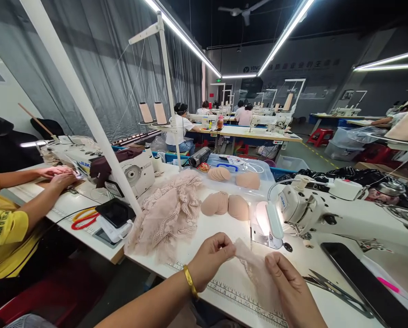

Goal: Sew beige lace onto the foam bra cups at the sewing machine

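Note:
Between my two hands a sheer beige lace piece (258,273) is stretched above the front edge of the sewing table. My left hand (215,257), with a gold bracelet at the wrist, pinches its upper left corner. The thumb and fingers of my right hand (289,287) grip its right side. Just beyond is the lit needle area of a white sewing machine (313,205). Stacks of beige bra cups (238,207) lie behind my hands, and a heap of beige lace fabric (169,212) spreads to the left.
Scissors (340,291) and a black phone (371,282) lie right of my right hand. A thread stand pole (169,86) rises behind the lace heap. At the left a co-worker in a yellow shirt (8,232) works at another machine. A plastic bin lid (265,171) holds more cups.

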Tool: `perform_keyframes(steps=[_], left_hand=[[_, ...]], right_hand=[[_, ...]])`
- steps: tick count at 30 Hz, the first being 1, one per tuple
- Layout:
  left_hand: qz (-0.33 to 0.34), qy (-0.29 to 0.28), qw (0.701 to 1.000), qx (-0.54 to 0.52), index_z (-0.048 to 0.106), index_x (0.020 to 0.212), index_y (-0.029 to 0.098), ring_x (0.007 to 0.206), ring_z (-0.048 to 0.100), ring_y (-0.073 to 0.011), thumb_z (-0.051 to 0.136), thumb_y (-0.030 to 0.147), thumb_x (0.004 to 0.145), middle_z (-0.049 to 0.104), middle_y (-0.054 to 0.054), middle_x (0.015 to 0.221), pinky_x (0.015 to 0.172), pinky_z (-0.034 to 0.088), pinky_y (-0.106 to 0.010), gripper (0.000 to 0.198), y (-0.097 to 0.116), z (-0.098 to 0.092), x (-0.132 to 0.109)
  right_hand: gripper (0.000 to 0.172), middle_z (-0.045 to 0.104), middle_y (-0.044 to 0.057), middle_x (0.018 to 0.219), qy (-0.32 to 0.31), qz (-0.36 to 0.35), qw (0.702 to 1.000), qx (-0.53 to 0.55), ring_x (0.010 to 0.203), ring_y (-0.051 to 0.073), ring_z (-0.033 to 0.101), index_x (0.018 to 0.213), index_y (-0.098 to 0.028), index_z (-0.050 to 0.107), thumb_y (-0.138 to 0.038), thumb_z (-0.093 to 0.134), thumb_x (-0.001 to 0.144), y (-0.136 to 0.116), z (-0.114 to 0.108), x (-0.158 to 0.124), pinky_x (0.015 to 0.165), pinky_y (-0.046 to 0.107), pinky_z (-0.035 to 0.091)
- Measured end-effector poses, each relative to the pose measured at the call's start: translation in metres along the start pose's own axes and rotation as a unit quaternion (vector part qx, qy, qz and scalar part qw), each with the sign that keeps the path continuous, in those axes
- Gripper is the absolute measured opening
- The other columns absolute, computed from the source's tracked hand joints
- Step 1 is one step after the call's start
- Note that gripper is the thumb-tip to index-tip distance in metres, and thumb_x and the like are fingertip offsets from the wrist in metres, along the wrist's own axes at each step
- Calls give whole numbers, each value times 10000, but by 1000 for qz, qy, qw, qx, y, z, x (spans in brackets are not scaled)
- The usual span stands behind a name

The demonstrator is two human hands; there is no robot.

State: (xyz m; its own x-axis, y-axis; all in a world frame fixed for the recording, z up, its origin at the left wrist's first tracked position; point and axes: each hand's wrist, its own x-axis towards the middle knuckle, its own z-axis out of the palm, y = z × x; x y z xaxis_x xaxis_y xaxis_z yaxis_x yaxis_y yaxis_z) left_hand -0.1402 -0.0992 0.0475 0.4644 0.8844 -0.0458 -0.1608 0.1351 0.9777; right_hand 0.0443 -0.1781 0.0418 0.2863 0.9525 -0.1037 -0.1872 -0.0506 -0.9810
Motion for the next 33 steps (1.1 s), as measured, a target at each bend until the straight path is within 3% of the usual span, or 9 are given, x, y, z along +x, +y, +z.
perform_keyframes(steps=[6, 10, 12, 15, 18, 21, 25, 30, 33], left_hand=[[15, 84, 996, -12, 417, 766, 209, 580, 345, -77, 738, 728, 793, 455, 74, 633, 572, 291, -231, 611, -6, 5, -3], [-48, 54, 991, 110, 419, 808, 222, 521, 342, -85, 628, 708, 865, 438, 85, 594, 519, 291, -227, 532, -4, -4, 6], [-25, 16, 960, 278, 491, 893, 212, 531, 440, -108, 563, 642, 927, 533, 58, 653, 528, 367, -241, 438, 4, -13, 20], [95, 4, 856, 507, 569, 1187, 190, 887, 676, -206, 602, 454, 956, 717, -72, 1075, 812, 540, -346, 352, 19, -20, 58], [140, -7, 815, 562, 580, 1295, 180, 1294, 588, -297, 676, 275, 893, 659, -141, 1357, 1119, 440, -447, 424, 28, -15, 104], [146, -10, 795, 588, 666, 1112, 159, 1239, 624, -319, 662, 177, 856, 713, -152, 1247, 1118, 439, -473, 257, 29, -4, 139], [146, 31, 796, 587, 620, 748, 180, 971, 682, -296, 611, 131, 846, 729, -116, 889, 979, 502, -448, 110, 32, 4, 155], [152, 145, 830, 516, 574, 880, 193, 950, 632, -234, 485, 104, 855, 665, -81, 923, 848, 508, -356, 129, 59, -7, 133], [122, 118, 872, 459, 527, 866, 205, 725, 583, -167, 502, 189, 838, 586, -4, 773, 636, 473, -265, 40, 73, -12, 97]], right_hand=[[472, 622, 0, 854, -9, -35, 999, -17, 846, 178, 524, 790, -236, 668, -700, 747, 830, 1, 2, -2, 762, 240, 441], [560, 448, -70, 573, -6, -9, 1000, 14, 573, 116, 366, 719, -235, 491, -725, 731, 843, 6, 2, 2, 565, 225, 327], [574, 346, -108, 545, 3, 11, 1000, -3, 513, 93, 260, 762, -242, 472, -752, 728, 829, 12, -1, 11, 513, 223, 224], [594, 319, -109, 569, 14, 19, 998, -50, 510, 96, 248, 806, -242, 520, -810, 692, 806, 21, -6, 25, 510, 237, 182], [590, 347, -95, 576, 13, 6, 998, -62, 524, 108, 274, 792, -235, 557, -814, 668, 815, 26, -10, 34, 519, 250, 202], [592, 363, -91, 559, 9, -6, 998, -69, 530, 117, 303, 781, -233, 574, -818, 648, 829, 28, -12, 35, 529, 257, 222], [590, 408, -83, 552, 2, -12, 998, -67, 537, 124, 347, 783, -235, 592, -821, 642, 831, 29, -13, 36, 544, 262, 265], [538, 495, -59, 596, -12, -3, 999, -34, 578, 147, 446, 796, -242, 621, -775, 689, 822, 26, -20, 37, 583, 276, 381], [521, 613, -19, 721, -10, 10, 1000, -6, 672, 168, 543, 839, -241, 655, -759, 708, 817, 23, -26, 31, 659, 292, 463]])
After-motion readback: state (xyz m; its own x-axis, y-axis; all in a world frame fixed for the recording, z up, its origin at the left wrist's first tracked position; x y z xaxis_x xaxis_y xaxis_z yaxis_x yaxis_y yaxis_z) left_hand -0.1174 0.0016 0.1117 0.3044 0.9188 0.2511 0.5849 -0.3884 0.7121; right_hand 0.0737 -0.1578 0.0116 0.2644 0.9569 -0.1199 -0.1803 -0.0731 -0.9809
